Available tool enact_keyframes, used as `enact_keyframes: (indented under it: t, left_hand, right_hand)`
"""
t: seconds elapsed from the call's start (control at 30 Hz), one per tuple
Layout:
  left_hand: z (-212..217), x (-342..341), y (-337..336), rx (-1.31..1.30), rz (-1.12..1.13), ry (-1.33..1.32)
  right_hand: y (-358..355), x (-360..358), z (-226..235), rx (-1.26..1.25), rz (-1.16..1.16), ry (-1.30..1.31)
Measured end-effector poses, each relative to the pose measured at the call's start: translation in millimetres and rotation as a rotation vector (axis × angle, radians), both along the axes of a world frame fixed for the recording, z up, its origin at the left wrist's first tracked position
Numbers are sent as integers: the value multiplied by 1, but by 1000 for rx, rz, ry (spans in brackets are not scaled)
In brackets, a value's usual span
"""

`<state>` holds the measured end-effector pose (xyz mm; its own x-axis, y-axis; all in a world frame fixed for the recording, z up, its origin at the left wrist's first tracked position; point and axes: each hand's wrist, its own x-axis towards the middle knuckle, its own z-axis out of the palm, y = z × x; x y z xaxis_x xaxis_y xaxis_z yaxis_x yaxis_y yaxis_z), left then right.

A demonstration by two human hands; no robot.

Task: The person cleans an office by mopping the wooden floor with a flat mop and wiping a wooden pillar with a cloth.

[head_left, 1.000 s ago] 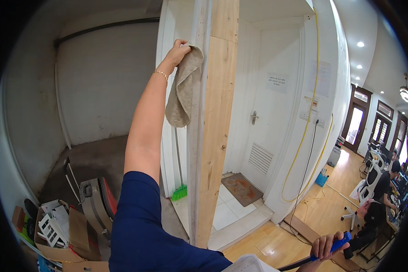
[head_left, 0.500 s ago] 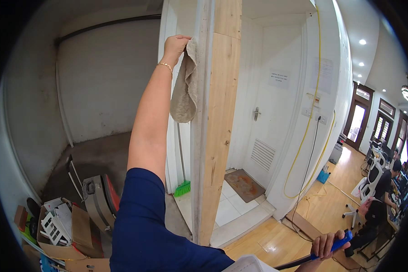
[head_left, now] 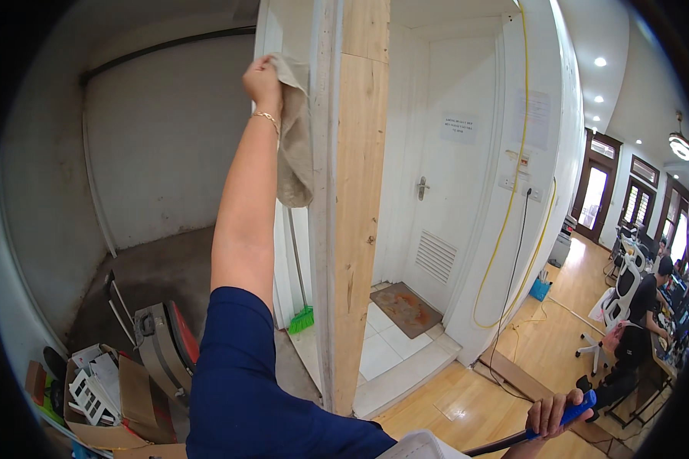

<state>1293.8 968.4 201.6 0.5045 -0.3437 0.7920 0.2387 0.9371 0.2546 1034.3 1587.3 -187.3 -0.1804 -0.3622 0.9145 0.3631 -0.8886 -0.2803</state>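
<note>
My left hand (head_left: 262, 81) is raised high, its fingers closed on the upper edge of a grey-beige cloth (head_left: 296, 157). The cloth hangs down beside the wrist, against the white edge of a wall post faced with a bare wooden board (head_left: 363, 183). A thin gold bracelet circles that wrist. Low on the right, my right hand (head_left: 548, 415) grips the blue handle (head_left: 579, 410) of a tool with a dark shaft; the tool's other end is hidden behind a white shape at the lower edge.
A green broom (head_left: 302, 319) leans behind the post. On the left stand a grey case (head_left: 162, 350) and an open cardboard box (head_left: 134, 390). A doormat (head_left: 407, 309) lies before the white door (head_left: 461, 176). Yellow cable (head_left: 522, 145) runs down the wall; a person (head_left: 644, 294) sits at desks far right.
My left hand has moved left and slightly up, drawing the cloth's top with it, so the cloth hangs wider. The view has shifted slightly. My right hand keeps its hold.
</note>
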Motion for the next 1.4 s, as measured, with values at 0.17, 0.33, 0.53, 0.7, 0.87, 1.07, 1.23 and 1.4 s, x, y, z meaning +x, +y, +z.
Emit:
enact_keyframes:
  t: [0.17,0.33,0.53,0.7,0.87,1.07,1.23,1.4]
  left_hand:
    - [18,6,-6,-214,-313,17]
    - [37,26,-13,-278,79,-31]
    - [16,16,7,-90,-318,-398]
    - [-9,-13,24,97,-396,-505]
    - [-3,-6,29,89,-380,-538]
    - [-9,-11,30,67,-250,-572]
    - [-6,-18,30,71,-98,-611]
    - [3,-19,19,0,52,-649]
  right_hand:
    - [6,-4,-3,-5,1,-17]
    - [9,-10,-7,1,-17,12]
    - [4,-6,-4,5,-20,-12]
    - [-6,-6,-5,3,-8,-18]
    - [-9,-7,-3,14,11,10]
    - [-10,-6,-9,18,11,-56]
    - [-11,-5,-4,1,44,-16]
    - [-14,-6,1,-4,69,49]
